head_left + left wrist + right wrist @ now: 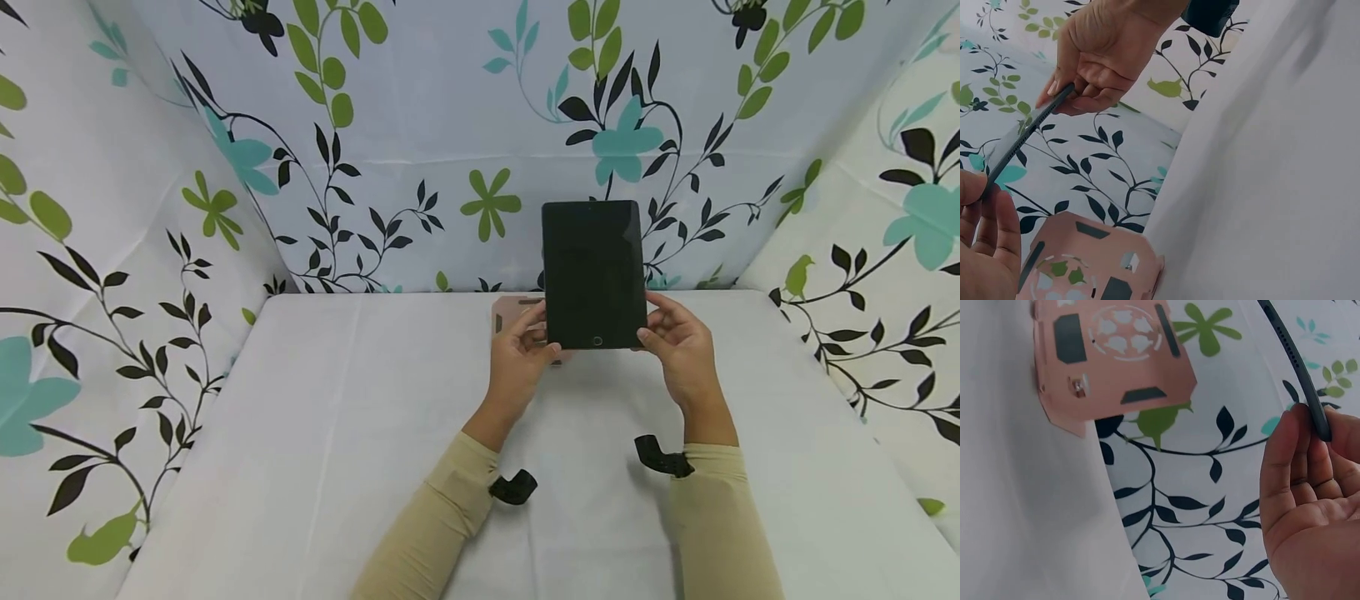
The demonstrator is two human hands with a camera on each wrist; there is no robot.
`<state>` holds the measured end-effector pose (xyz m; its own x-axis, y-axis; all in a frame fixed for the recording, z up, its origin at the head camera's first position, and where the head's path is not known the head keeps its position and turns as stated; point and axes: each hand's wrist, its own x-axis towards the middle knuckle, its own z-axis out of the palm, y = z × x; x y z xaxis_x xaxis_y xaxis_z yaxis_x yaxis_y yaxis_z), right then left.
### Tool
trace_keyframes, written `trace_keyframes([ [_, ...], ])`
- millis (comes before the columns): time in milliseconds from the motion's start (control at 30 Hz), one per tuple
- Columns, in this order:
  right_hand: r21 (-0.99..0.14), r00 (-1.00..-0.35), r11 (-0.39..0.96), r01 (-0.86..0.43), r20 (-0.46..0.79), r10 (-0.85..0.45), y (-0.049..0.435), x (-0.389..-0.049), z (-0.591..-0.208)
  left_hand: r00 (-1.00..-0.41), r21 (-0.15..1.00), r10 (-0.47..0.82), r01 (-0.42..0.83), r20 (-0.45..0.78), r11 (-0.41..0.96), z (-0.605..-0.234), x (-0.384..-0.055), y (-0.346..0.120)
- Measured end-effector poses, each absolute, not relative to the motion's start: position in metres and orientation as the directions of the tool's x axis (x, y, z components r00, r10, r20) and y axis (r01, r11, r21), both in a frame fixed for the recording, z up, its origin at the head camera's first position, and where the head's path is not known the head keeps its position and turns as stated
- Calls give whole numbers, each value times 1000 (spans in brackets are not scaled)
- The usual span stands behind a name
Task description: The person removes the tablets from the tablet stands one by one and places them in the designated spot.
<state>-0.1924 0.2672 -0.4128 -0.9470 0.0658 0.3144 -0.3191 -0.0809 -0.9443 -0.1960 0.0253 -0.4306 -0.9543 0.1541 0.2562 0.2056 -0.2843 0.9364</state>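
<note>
A tablet (596,275) with a dark screen and a round button at its lower edge is held up over the far part of the table. My left hand (517,367) pinches its lower left edge between thumb and fingers. On the opposite edge, the right hand (681,350) grips it the same way. Partly hidden behind the tablet and left hand is a pink stand (513,310). Both wrist views show dark pads and a round cut-out pattern on this pink stand (1179,387). From the left wrist, the tablet (1029,134) appears edge-on, slim and dark.
A white cloth covers the table (375,433). Leaf-patterned fabric (420,125) hangs behind it and along both sides. Each wrist wears a black camera mount (513,487), over tan sleeves.
</note>
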Motion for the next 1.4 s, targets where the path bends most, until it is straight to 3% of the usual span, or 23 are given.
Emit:
trace_keyframes([
  [567, -935, -965, -258, -245, 262, -31, 304, -185, -421, -961, 949, 209, 118, 184, -291, -441, -192, 56],
  [933, -959, -987, -237, -157, 162, -2, 320, -184, -426, -957, 958, 227, 118, 179, -260, -455, -197, 74],
  [1400, -904, -982, -388, -182, 184, 33, 334, -184, -441, -955, 981, 259, 101, 142, -168, -466, -197, 88],
])
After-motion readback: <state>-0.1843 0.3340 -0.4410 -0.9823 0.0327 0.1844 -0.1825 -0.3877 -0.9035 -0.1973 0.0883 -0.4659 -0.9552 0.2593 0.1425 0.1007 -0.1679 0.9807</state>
